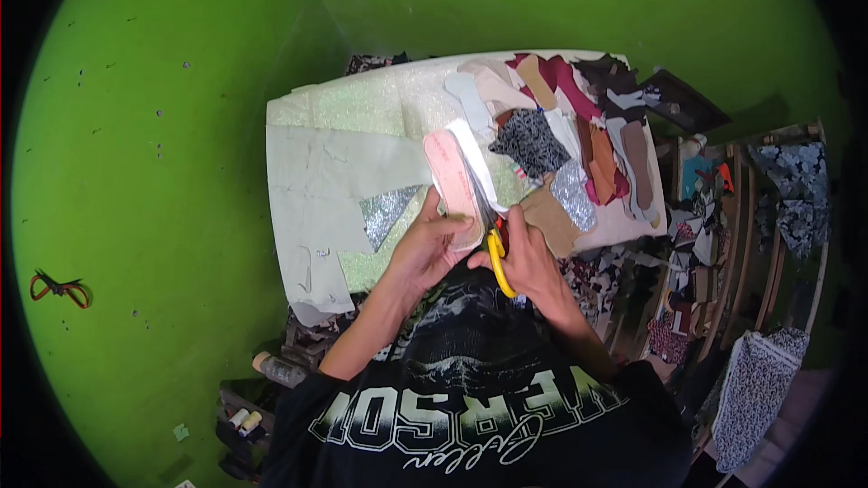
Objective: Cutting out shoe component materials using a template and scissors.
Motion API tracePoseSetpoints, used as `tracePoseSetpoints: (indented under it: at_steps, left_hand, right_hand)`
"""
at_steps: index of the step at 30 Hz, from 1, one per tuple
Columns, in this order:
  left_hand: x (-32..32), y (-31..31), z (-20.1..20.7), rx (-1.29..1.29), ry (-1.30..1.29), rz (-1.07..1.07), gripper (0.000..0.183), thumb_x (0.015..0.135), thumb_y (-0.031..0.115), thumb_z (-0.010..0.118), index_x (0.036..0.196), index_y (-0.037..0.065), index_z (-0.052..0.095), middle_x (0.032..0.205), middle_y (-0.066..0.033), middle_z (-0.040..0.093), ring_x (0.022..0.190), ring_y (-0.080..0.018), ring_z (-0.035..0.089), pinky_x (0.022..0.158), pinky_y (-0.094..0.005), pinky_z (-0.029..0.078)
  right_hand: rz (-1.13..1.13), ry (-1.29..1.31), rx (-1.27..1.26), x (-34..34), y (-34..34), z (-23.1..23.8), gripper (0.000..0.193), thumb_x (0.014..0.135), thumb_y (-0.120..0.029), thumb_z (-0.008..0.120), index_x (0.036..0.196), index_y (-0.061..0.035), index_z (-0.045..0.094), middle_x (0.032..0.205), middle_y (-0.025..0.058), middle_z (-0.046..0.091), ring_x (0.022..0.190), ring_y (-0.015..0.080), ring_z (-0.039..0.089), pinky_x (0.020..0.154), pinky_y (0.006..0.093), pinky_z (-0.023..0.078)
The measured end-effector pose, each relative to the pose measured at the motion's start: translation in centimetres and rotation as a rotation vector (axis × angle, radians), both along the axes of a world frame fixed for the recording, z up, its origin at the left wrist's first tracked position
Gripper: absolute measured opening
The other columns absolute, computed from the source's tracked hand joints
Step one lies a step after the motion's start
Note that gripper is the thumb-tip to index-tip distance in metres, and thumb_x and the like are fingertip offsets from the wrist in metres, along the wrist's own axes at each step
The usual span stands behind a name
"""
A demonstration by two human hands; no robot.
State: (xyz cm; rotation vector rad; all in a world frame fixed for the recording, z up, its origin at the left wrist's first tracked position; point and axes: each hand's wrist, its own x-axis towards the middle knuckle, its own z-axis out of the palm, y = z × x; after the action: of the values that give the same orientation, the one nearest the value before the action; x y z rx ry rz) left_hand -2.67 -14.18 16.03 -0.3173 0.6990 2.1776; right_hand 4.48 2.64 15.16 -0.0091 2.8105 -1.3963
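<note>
My left hand (423,248) grips a pink sole-shaped piece (448,167) near its lower end, thumb on top. Along the right side of that piece runs a white strip of material (474,158), partly separated from it. In my right hand (532,264) are scissors with yellow handles (499,269). Their blades point away from me, at the lower end of the gap between the pink piece and the strip; the tips are hard to make out. Both hands are close together over the table's near edge.
The table (407,72) bears a grey-white sheet (325,163), glittery material (389,217), a dark patterned scrap (529,143), a tan piece (551,221) and several cut shapes at right. Wooden slatted shelves (737,244) with scraps stand at right. A bottle (282,369) lies low left. Green walls enclose the table.
</note>
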Motion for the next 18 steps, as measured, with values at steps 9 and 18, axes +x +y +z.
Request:
tracePoseSetpoints:
  at_steps: [9, 18]
  left_hand:
    - [1.0, 0.4, -0.3, 0.007, 0.025, -0.061, 0.081, 0.082, -0.012, 0.048, 0.151, 0.024, 0.023, 0.123, -0.0163, 0.057, 0.091, -0.0271, 0.064, 0.06, -0.0393, 0.053]
    - [1.3, -0.1, 0.0, 0.137, 0.024, -0.11, 0.084, 0.082, -0.01, 0.051, 0.152, 0.02, 0.016, 0.126, -0.0182, 0.053, 0.089, -0.0319, 0.067, 0.066, -0.0422, 0.059]
  right_hand:
    - [0.005, -0.049, -0.05, 0.0, 0.9, -0.9, 0.068, 0.07, -0.035, 0.086, 0.1, -0.0002, 0.036, 0.068, 0.0207, 0.057, 0.064, 0.0455, 0.06, 0.054, 0.0452, 0.046]
    - [0.024, 0.007, -0.142, -0.5, 0.9, -1.5, 0.076, 0.067, -0.031, 0.086, 0.112, 0.0022, 0.034, 0.081, 0.0267, 0.056, 0.078, 0.0514, 0.056, 0.068, 0.0486, 0.046]
